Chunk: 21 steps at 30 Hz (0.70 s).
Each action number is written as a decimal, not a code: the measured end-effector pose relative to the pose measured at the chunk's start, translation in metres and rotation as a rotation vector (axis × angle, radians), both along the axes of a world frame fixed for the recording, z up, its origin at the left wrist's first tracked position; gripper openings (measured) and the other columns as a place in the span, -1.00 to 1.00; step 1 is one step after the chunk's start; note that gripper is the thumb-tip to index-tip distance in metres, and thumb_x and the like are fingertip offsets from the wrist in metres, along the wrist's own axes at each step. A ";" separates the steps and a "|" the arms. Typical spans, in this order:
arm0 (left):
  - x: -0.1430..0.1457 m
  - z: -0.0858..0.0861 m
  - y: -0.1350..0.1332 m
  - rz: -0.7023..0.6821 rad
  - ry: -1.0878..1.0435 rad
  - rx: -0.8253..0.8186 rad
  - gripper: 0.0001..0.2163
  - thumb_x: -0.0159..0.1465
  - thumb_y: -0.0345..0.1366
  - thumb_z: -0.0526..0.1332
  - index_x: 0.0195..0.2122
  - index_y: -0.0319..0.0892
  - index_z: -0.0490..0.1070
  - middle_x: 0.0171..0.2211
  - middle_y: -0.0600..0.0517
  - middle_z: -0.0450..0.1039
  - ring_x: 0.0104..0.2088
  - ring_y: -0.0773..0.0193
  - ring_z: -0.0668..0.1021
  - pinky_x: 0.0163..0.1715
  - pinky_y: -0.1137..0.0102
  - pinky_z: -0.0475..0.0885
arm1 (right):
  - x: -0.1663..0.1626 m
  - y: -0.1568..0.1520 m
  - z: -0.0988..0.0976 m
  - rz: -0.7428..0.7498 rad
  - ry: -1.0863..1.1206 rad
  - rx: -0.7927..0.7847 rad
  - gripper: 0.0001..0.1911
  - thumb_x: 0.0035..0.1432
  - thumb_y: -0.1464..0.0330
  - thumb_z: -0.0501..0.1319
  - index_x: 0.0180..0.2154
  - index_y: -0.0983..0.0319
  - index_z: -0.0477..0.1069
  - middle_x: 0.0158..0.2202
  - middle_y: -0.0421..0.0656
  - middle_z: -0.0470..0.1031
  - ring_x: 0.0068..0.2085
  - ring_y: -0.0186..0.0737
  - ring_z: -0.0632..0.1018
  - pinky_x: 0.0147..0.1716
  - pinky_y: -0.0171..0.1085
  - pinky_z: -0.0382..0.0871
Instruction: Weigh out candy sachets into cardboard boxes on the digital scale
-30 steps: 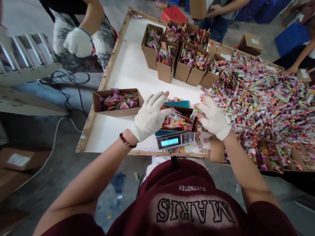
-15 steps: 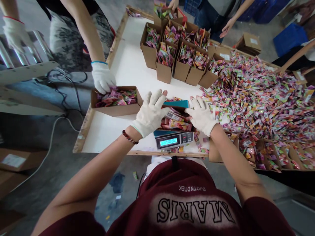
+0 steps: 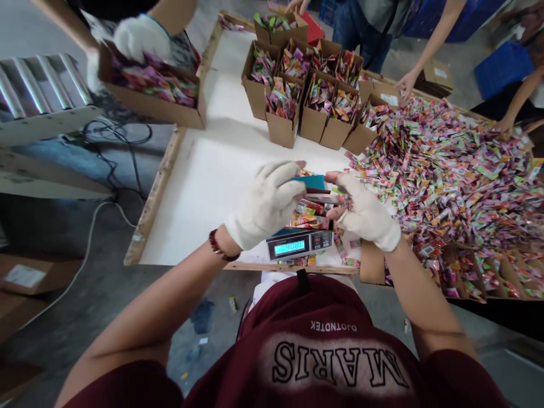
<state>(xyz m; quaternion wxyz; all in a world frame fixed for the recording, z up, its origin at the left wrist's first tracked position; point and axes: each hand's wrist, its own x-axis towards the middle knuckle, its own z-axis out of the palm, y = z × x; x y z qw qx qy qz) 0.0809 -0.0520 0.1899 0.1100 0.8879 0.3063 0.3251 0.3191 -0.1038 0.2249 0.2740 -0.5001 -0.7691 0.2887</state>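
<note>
A small carton (image 3: 328, 221) filled with colourful packets (image 3: 309, 220) rests on a digital scale (image 3: 300, 245) with a lit blue display; its digits are blurred. My left hand (image 3: 267, 201), in a white glove, hovers over the carton's left end with fingers loosely bent and slightly apart, hiding that end. At the right end is my right hand (image 3: 369, 212), gloved with some fingertips bare, its thumb and fingers spread apart. One packet (image 3: 325, 198) lies crosswise on top between my two hands; neither clearly grips it. A blue-green panel (image 3: 312, 182) shows behind the carton.
Several filled cartons (image 3: 312, 122) stand at the table's back. A large heap of packets (image 3: 459, 164) covers the right side, with filled cartons (image 3: 480, 272) along its front edge. At left, a co-worker's gloved hand (image 3: 142, 39) is on a full carton (image 3: 170, 110) near a roller conveyor (image 3: 42, 85).
My left hand's fingers have bent inward, and my right hand has shifted slightly right. The co-worker's full carton has been lifted off the table toward the upper left.
</note>
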 end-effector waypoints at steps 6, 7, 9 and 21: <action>0.016 0.004 -0.008 0.007 -0.092 -0.073 -0.78 0.36 -0.35 0.14 -0.02 -0.20 0.48 0.05 -0.15 0.52 0.07 0.08 0.55 0.06 0.11 0.50 | 0.000 -0.004 0.005 -0.150 0.055 0.021 -0.62 0.41 0.34 -0.04 0.09 0.13 0.47 0.00 -0.10 0.55 0.04 -0.11 0.56 0.17 -0.01 0.44; 0.007 0.002 -0.009 0.039 -0.108 -0.098 -0.77 0.37 -0.33 0.16 0.00 -0.21 0.47 0.06 -0.16 0.51 0.07 0.09 0.55 0.05 0.13 0.51 | 0.012 -0.004 0.008 -0.192 -0.048 0.051 -0.62 0.40 0.37 -0.04 0.07 0.13 0.48 -0.02 -0.08 0.55 0.02 -0.09 0.56 0.17 0.03 0.43; -0.013 -0.003 -0.011 0.103 -0.118 -0.143 -0.78 0.37 -0.28 0.18 0.00 -0.19 0.48 0.05 -0.14 0.52 0.05 0.10 0.57 0.02 0.16 0.53 | 0.036 -0.004 0.011 -0.288 -0.330 0.117 -0.63 0.34 0.39 0.03 0.05 0.18 0.51 0.01 0.01 0.51 0.06 0.06 0.52 0.17 0.17 0.38; -0.012 -0.031 -0.026 -0.138 0.045 -0.111 -0.78 0.41 -0.22 0.14 -0.12 -0.24 0.50 -0.09 -0.17 0.58 -0.05 0.07 0.60 -0.03 0.13 0.56 | 0.013 0.017 -0.044 0.091 -0.931 0.055 -0.74 0.28 0.48 0.13 -0.15 0.26 0.60 0.36 0.04 0.25 0.41 0.22 0.10 0.34 0.22 0.02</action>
